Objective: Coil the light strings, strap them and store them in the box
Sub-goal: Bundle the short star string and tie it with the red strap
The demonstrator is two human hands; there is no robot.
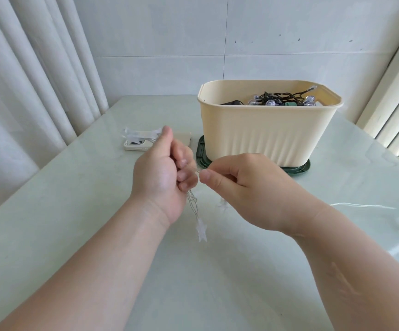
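Left hand [162, 173] curls round loops of a thin clear-wire light string [192, 202] above the glossy pale-green table [74, 211] (one frosted plastic star dangles below). Right hand [239, 187] pinches the same wire just beside it. Behind them, a ribbed cream plastic box [265, 132] holds a dark-corded string of round clear bulbs [279, 99].

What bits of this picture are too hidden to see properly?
- Head view: the box hides most of the dark light string inside it.
- The left hand covers the coil of the star light string.
- Its loose end runs off the right edge.
- The box covers most of the green lid.
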